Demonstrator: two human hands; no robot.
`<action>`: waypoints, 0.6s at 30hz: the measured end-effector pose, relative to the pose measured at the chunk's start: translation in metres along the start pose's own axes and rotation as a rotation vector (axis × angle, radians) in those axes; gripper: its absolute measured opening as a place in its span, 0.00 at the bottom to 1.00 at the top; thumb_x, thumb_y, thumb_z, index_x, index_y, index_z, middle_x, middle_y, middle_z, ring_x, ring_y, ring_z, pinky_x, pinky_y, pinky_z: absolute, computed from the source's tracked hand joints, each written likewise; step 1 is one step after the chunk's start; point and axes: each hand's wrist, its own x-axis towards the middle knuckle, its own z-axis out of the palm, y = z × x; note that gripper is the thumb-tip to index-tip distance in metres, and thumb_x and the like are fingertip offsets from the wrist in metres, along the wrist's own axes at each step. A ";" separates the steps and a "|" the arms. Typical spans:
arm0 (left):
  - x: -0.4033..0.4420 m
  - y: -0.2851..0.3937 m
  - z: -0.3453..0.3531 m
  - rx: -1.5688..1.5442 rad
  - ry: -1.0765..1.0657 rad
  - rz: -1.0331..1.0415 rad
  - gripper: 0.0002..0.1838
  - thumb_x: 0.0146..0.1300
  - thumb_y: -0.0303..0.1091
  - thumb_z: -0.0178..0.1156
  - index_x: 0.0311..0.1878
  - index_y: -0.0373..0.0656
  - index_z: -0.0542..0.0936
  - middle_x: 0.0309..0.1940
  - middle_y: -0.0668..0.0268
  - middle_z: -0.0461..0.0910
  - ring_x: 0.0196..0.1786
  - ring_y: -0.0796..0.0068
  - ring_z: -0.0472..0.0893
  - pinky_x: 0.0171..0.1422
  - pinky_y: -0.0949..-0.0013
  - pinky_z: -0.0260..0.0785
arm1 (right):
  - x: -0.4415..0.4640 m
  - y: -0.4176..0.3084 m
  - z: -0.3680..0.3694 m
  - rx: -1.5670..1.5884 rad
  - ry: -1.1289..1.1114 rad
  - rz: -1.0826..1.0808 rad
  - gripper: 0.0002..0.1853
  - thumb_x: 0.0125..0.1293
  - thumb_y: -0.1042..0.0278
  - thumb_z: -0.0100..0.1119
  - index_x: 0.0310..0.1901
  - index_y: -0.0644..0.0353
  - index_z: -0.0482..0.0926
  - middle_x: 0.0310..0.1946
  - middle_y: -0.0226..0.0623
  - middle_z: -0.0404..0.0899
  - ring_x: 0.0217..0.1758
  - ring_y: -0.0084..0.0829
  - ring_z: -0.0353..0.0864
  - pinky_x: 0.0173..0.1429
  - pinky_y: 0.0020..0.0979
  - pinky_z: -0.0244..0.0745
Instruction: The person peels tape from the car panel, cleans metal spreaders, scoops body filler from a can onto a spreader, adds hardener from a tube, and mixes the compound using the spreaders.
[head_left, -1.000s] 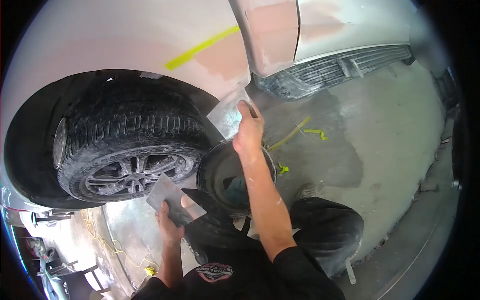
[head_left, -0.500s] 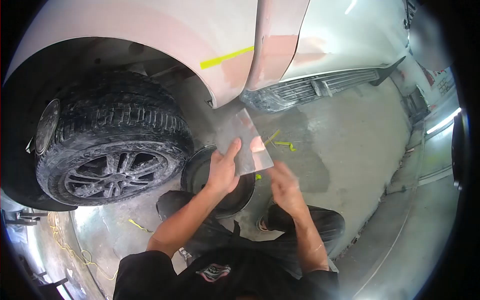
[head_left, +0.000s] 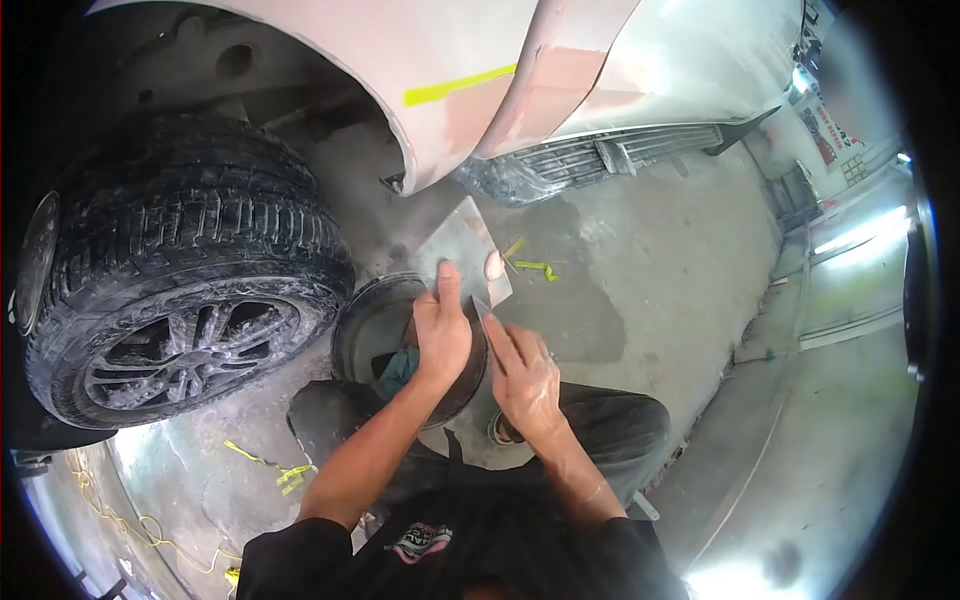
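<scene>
My left hand (head_left: 443, 335) grips a flat grey mixing board (head_left: 458, 240), thumb on top. Pink filler (head_left: 494, 265) lies in a patch near the board's right edge, with a thinner smear beside it. In my right hand (head_left: 526, 378) is a putty knife (head_left: 481, 312), seen nearly edge-on, its blade close to the board's lower corner. Whether blade and board touch I cannot tell. Beneath my left hand stands a round black basin (head_left: 345, 335) with a bluish cloth (head_left: 398, 370) in it.
A car's pink-and-white fender (head_left: 450, 45) with yellow tape (head_left: 458, 86) is ahead. The dusty wheel (head_left: 190, 350) stands left, the side step (head_left: 560, 165) beyond. Tape scraps (head_left: 540, 267) and a yellow cord (head_left: 150, 530) lie on the floor.
My view has shifted, and the car appears higher and farther left. My right hand has moved in toward the board, and the knife blade now shows beside its lower corner.
</scene>
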 end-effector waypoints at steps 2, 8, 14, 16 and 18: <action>-0.001 0.000 -0.002 0.117 -0.003 0.012 0.28 0.80 0.53 0.50 0.28 0.41 0.77 0.23 0.80 0.68 0.27 0.87 0.61 0.30 0.74 0.56 | 0.009 0.014 0.012 0.031 0.068 0.004 0.25 0.58 0.81 0.64 0.59 0.59 0.81 0.43 0.44 0.81 0.41 0.46 0.83 0.43 0.41 0.81; 0.012 -0.017 -0.012 0.256 -0.164 -0.054 0.27 0.79 0.50 0.52 0.28 0.38 0.76 0.23 0.79 0.69 0.28 0.87 0.62 0.29 0.71 0.57 | 0.048 0.029 0.008 0.077 0.145 0.023 0.21 0.66 0.82 0.57 0.60 0.60 0.81 0.40 0.46 0.81 0.40 0.48 0.82 0.44 0.40 0.79; -0.015 -0.056 -0.001 0.606 -0.373 0.052 0.27 0.75 0.51 0.56 0.38 0.28 0.80 0.25 0.49 0.77 0.30 0.57 0.78 0.38 0.55 0.71 | 0.107 0.097 -0.015 0.255 0.457 0.298 0.14 0.71 0.72 0.58 0.55 0.67 0.81 0.44 0.44 0.85 0.42 0.43 0.85 0.50 0.36 0.79; -0.003 -0.063 -0.009 0.697 -0.448 0.009 0.25 0.76 0.51 0.56 0.47 0.32 0.81 0.29 0.54 0.82 0.34 0.72 0.78 0.45 0.61 0.73 | 0.109 0.128 -0.026 0.536 0.402 0.511 0.13 0.74 0.69 0.57 0.52 0.68 0.81 0.44 0.42 0.86 0.43 0.36 0.86 0.48 0.35 0.80; -0.002 -0.050 -0.004 0.675 -0.464 0.031 0.25 0.75 0.51 0.56 0.48 0.32 0.81 0.29 0.56 0.82 0.34 0.73 0.77 0.44 0.62 0.73 | 0.106 0.146 -0.035 0.788 0.339 0.661 0.14 0.75 0.66 0.57 0.50 0.70 0.81 0.44 0.41 0.86 0.44 0.32 0.86 0.46 0.34 0.80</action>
